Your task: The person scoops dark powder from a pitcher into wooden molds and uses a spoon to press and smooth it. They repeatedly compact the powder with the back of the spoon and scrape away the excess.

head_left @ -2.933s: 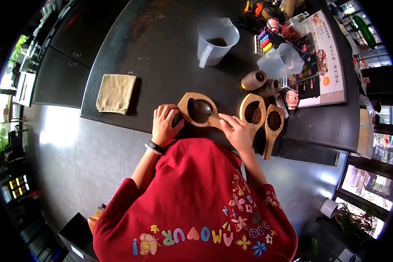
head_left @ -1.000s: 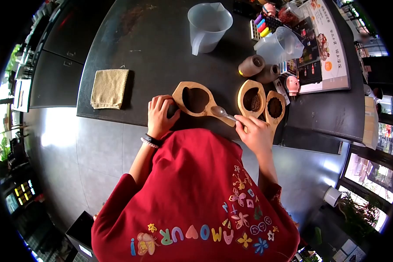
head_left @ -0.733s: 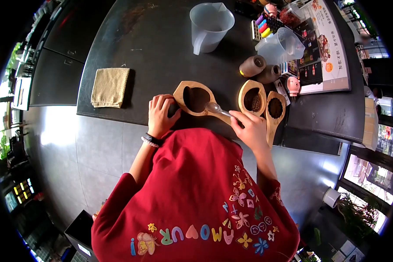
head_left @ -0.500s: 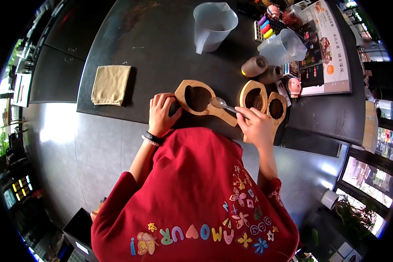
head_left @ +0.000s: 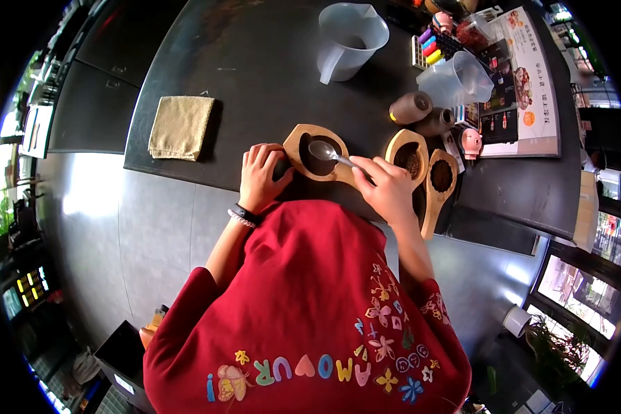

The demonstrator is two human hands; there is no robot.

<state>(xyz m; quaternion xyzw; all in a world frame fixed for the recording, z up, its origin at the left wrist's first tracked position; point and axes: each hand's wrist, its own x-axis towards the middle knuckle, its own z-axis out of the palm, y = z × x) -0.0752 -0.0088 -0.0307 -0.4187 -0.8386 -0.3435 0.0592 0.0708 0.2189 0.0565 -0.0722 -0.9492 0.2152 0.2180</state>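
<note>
My right hand (head_left: 388, 190) pinches the handle of a spoon (head_left: 322, 151). The spoon's bowl is over the dark round hollow of a wooden mould with a handle (head_left: 296, 144), part of which my right hand hides. To the left of this mould, my left hand (head_left: 259, 176) curls around a dark rounded object (head_left: 281, 168), mostly covered by the fingers. Just beyond my right hand lie a second wooden mould (head_left: 395, 147), with a patterned hollow, and a third wooden mould (head_left: 432, 186), with a scalloped one.
A folded tan cloth (head_left: 181, 127) lies at the left. Farther back stands a clear plastic jug (head_left: 352, 43). Two brown jars (head_left: 410, 107), another plastic jug (head_left: 455, 81), a pink pig figure (head_left: 471, 143) and a printed menu (head_left: 531, 90) crowd the right side.
The spoon has moved left, from the mould's right rim to over its hollow, with my right hand following. My left hand keeps its grasp. The view has shifted slightly.
</note>
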